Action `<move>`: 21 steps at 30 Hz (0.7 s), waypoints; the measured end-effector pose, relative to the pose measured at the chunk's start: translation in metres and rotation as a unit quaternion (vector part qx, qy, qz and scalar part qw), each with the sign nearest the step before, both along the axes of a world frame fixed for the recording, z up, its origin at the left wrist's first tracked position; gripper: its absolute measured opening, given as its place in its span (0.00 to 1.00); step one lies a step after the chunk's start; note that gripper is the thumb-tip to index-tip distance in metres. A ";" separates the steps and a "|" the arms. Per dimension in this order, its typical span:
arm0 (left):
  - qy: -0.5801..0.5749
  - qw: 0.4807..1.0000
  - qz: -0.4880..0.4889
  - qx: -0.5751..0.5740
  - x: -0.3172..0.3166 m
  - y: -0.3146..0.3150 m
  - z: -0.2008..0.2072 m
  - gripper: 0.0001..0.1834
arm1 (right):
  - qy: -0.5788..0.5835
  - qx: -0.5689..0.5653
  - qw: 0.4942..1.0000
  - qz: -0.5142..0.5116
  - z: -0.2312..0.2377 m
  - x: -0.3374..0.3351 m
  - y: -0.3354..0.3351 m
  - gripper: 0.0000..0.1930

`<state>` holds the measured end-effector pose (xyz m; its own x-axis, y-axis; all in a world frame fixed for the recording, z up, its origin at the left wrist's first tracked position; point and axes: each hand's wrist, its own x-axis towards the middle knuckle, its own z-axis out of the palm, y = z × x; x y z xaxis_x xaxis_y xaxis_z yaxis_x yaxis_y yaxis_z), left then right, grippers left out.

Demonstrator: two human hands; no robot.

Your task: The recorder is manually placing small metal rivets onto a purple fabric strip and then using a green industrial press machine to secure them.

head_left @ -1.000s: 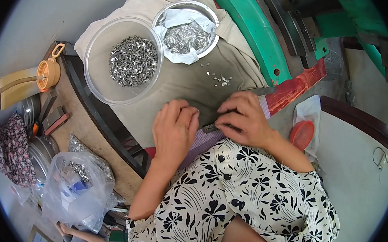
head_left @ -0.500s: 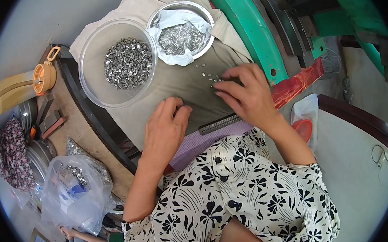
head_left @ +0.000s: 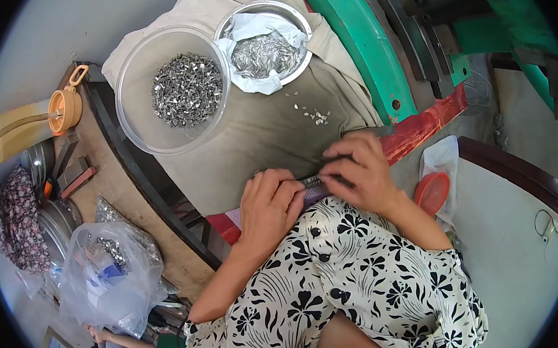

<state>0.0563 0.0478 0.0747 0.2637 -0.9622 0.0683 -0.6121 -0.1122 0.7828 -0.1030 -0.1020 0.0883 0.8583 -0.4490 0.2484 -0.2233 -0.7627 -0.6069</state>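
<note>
both hands on metal strip (head_left: 311, 183), cloth edge

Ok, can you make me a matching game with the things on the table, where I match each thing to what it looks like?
Things:
1. clear plastic bowl
2. metal bowl
3. orange lid
4. plastic bag

Descriptions:
A. lies at the right, beside the right hand
B. lined with white paper, holds shiny slim pieces
C. crumpled at the lower left, with small parts inside
D. round and see-through, holds a heap of small grey metal bits

Pairs: 1-D, 2-B, 3-A, 4-C
</note>
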 end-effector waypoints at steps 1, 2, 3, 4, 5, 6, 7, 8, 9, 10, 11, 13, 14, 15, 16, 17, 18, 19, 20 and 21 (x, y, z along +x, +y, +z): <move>0.000 1.000 0.001 0.001 -0.001 0.000 0.000 0.11 | -0.002 -0.001 1.000 0.002 -0.005 -0.004 0.006 0.11; -0.011 1.000 0.005 0.004 -0.002 0.000 0.000 0.11 | 0.012 0.001 1.000 0.002 -0.009 -0.007 0.011 0.12; -0.023 1.000 0.008 0.007 -0.003 0.001 0.000 0.12 | 0.012 0.002 1.000 0.003 -0.008 -0.009 0.013 0.12; -0.023 1.000 0.009 0.007 -0.003 0.002 0.000 0.12 | 0.007 0.001 1.000 -0.006 -0.007 -0.010 0.015 0.12; -0.013 1.000 0.017 0.000 -0.003 0.001 -0.002 0.13 | 0.002 -0.001 1.000 -0.016 -0.007 -0.010 0.016 0.13; -0.004 1.000 0.025 -0.007 -0.003 0.001 -0.002 0.14 | 0.001 -0.002 1.000 -0.016 -0.006 -0.009 0.016 0.13; -0.005 1.000 0.025 -0.008 -0.003 0.002 -0.003 0.14 | 0.005 -0.008 1.000 -0.024 -0.005 -0.006 0.018 0.13; 0.005 0.999 0.034 -0.004 -0.003 0.003 -0.002 0.14 | 0.009 -0.014 0.999 -0.031 -0.004 -0.004 0.019 0.14; 0.014 0.999 0.043 0.000 -0.003 0.004 -0.002 0.14 | 0.008 -0.015 0.999 -0.031 -0.006 -0.002 0.020 0.14; 0.014 0.999 0.043 0.000 -0.003 0.005 -0.002 0.14 | 0.008 -0.026 0.999 -0.019 -0.008 -0.001 0.020 0.13; 0.014 0.999 0.042 -0.002 -0.003 0.006 -0.003 0.14 | 0.007 -0.037 0.999 -0.006 -0.010 0.000 0.021 0.13; 0.014 0.999 0.039 -0.004 -0.003 0.007 -0.003 0.15 | 0.011 -0.035 0.999 0.001 -0.010 0.000 0.021 0.12; 0.008 0.999 0.036 -0.009 -0.004 0.007 -0.003 0.15 | 0.018 -0.052 0.998 0.023 -0.008 0.001 0.021 0.12; 0.002 0.999 0.033 -0.014 -0.004 0.007 -0.003 0.15 | 0.026 -0.070 0.996 0.045 -0.006 0.002 0.019 0.12; 0.002 0.999 0.032 -0.015 -0.004 0.006 -0.003 0.15 | 0.038 -0.077 0.995 0.055 -0.003 0.003 0.018 0.12; -0.010 0.999 0.029 -0.013 -0.004 0.005 -0.002 0.14 | 0.038 -0.078 0.995 0.055 0.000 0.003 0.014 0.12; -0.022 0.999 0.025 -0.011 -0.004 0.005 -0.002 0.13 | 0.035 -0.049 0.996 0.060 0.003 0.004 0.008 0.12; -0.022 0.999 0.025 -0.011 -0.004 0.005 -0.002 0.13 | 0.032 -0.020 0.997 0.066 0.007 0.006 0.002 0.12; -0.027 0.999 0.023 -0.011 -0.004 0.004 -0.003 0.12 | 0.017 -0.026 0.999 0.031 0.011 0.010 -0.004 0.11; -0.033 0.999 0.022 -0.010 -0.005 0.004 -0.004 0.11 | 0.009 -0.033 0.999 0.008 0.009 0.011 -0.011 0.10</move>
<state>0.0518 0.0520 0.0710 0.2993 -0.9483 0.1059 -0.6567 -0.1243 0.7438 -0.0921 -0.1131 0.0978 0.8701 -0.4173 0.2622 -0.2202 -0.8052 -0.5506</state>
